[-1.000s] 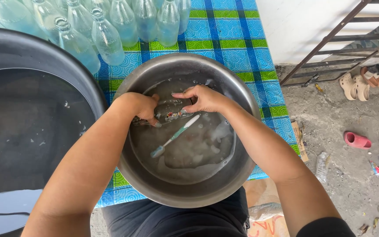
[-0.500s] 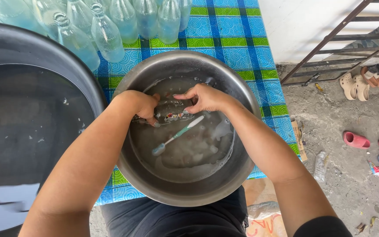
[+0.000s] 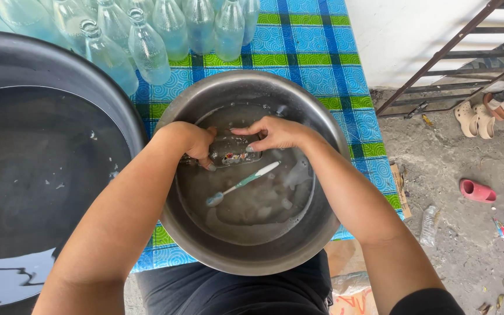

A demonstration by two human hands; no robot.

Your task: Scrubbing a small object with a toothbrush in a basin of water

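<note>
Both hands, left hand (image 3: pixel 196 143) and right hand (image 3: pixel 275 133), fingers clamped on wet, probably slippery bottle (image 3: pixel 231 150) in metal basin (image 3: pixel 316 116); grip its ends.

A grey, dull-shining round metal basin (image 3: pixel 252 256) was seen on a cloth (image 3: pixel 310 46) checked in blue, with green bands and dark stripes. A white-and-teal toothbrush (image 3: pixel 243 183) was seen in it. Pale bluish clear glass bottles (image 3: pixel 147 49) were noted beside a black tub (image 3: pixel 48 64).
</note>
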